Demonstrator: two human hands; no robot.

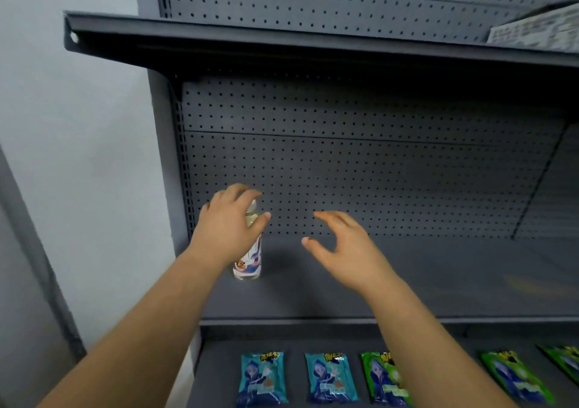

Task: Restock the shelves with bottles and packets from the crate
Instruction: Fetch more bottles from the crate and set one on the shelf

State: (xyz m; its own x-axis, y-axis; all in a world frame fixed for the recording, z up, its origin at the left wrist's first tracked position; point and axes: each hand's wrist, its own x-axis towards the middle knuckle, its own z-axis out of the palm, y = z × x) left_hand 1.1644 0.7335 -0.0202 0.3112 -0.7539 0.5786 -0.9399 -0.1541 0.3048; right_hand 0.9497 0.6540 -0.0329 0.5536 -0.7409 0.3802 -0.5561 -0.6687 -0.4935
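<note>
Forearms: two bare arms reach up from the bottom edge toward the middle shelf [407, 282] of a dark grey rack.
Left hand [230, 226]: at about 10 o'clock from frame centre, its fingers [247, 192] curled over the cap and upper body of the bottle [249, 262], thumb down the bottle's right side; whether they clamp it firmly or only rest round it I cannot tell for sure, but they wrap it.
Bottle: clear, pale liquid, printed label, upright on the middle shelf near its left end, close to the pegboard back [376, 172].
Right hand [344, 248]: at 3 o'clock from the bottle, apart from it, hovering over the shelf, fingers [329, 215] spread and loosely bent, thumb out, holding nothing.
Lower shelf [216, 376]: at 6 o'clock, a row of flat packets; two blue packets [261, 376] on the left, green packets [513, 376] to their right, the right forearm crossing one of them.
Upper shelf [282, 41]: at 12 o'clock; a pale printed pack [532, 30] lies at its right end, blurred.
Wall [78, 157]: light, at 9 o'clock.
</note>
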